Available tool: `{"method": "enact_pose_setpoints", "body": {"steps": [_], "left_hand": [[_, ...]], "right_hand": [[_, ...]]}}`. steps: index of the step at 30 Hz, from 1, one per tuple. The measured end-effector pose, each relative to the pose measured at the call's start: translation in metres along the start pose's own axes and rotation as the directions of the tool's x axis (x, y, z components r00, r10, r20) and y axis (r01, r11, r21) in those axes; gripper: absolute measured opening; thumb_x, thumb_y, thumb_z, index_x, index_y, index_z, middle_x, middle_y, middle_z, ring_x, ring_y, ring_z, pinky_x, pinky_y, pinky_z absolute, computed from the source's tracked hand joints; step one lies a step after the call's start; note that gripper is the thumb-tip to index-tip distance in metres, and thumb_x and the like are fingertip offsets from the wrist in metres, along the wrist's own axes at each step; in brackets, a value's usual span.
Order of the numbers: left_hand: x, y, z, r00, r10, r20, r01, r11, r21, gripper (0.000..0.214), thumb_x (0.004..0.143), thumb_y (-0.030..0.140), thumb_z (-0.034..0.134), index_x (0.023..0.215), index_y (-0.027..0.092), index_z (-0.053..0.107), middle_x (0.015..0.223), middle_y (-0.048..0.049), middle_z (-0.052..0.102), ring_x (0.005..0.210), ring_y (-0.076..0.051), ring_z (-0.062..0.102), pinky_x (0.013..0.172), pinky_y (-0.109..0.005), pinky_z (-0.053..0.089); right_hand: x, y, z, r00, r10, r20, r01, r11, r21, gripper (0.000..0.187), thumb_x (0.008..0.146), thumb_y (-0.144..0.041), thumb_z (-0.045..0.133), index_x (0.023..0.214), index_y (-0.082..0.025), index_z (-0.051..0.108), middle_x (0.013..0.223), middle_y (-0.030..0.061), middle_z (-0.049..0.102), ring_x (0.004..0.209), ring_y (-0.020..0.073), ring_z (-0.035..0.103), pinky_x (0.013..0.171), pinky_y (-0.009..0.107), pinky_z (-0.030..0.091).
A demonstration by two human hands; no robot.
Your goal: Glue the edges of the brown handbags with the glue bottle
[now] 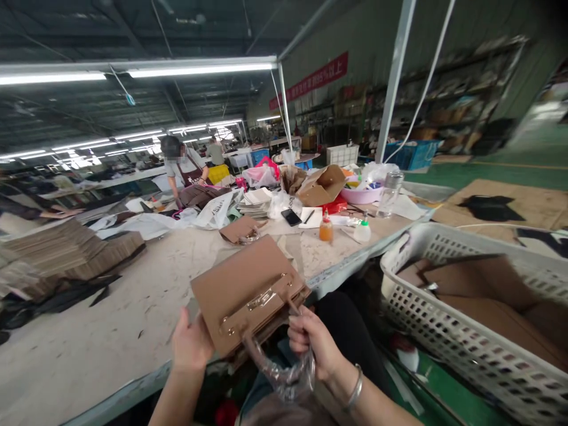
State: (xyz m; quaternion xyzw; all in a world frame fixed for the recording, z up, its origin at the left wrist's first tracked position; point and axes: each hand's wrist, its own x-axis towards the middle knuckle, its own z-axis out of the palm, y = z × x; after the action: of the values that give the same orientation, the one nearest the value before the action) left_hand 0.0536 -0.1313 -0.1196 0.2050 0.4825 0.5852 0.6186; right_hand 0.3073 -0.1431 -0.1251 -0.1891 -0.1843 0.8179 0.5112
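A tan handbag (pixel 251 281) with a metal clasp is tilted over the table's front edge. My left hand (pixel 191 342) holds its left side, thumb up and the other fingers hidden behind the bag. Closed at the bag's right corner, my right hand (pixel 310 337) grips the handle near its base. Clear plastic wraps the handle (pixel 270 364), which hangs down toward my lap. Just beyond lies a second tan bag (pixel 239 229) on the table.
At right stands a white plastic basket (pixel 426 316) of brown pieces. The worktable (pixel 133 313) bears stacked brown boards (pixel 71 248), a phone (pixel 291 217), an orange bottle (pixel 325 228), a white bottle (pixel 362 231) and a clear jar (pixel 390 192). Another person (pixel 186 165) works across the table.
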Motion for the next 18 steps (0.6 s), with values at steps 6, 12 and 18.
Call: {"method": "enact_pose_setpoints", "body": {"steps": [6, 12, 18], "left_hand": [[-0.018, -0.049, 0.051, 0.976, -0.151, 0.159, 0.183, 0.961, -0.209, 0.053, 0.084, 0.062, 0.036, 0.108, 0.024, 0.065, 0.110, -0.0075, 0.070, 0.119, -0.029, 0.053, 0.099, -0.047, 0.041], [-0.021, -0.071, 0.075, 0.983, -0.178, 0.034, 0.181, 0.939, -0.292, 0.036, 0.086, 0.049, 0.045, 0.100, 0.025, 0.067, 0.102, -0.0043, 0.072, 0.109, -0.028, 0.060, 0.091, -0.044, 0.049], [-0.003, -0.084, 0.079, 0.923, -0.327, 0.205, 0.353, 0.929, -0.108, 0.043, 0.083, 0.061, 0.039, 0.086, 0.032, 0.071, 0.098, -0.0024, 0.072, 0.101, -0.029, 0.062, 0.087, -0.049, 0.049]], "right_hand": [[-0.006, -0.009, -0.002, 0.973, -0.230, -0.001, 0.217, 0.917, -0.336, 0.032, 0.068, -0.025, 0.070, 0.086, -0.022, 0.044, 0.051, -0.0135, 0.034, 0.036, 0.0022, 0.022, 0.035, 0.016, 0.017], [-0.021, -0.012, 0.013, 0.938, -0.338, 0.071, 0.326, 0.798, -0.507, 0.041, 0.070, -0.022, 0.068, 0.108, -0.021, 0.054, 0.066, -0.0056, 0.052, 0.048, 0.0071, 0.040, 0.045, 0.020, 0.038], [-0.056, -0.047, 0.015, 0.847, -0.494, 0.196, 0.500, 0.615, -0.610, 0.047, 0.073, -0.019, 0.062, 0.118, -0.024, 0.053, 0.083, -0.0019, 0.057, 0.066, 0.0116, 0.050, 0.062, 0.023, 0.045]]}}
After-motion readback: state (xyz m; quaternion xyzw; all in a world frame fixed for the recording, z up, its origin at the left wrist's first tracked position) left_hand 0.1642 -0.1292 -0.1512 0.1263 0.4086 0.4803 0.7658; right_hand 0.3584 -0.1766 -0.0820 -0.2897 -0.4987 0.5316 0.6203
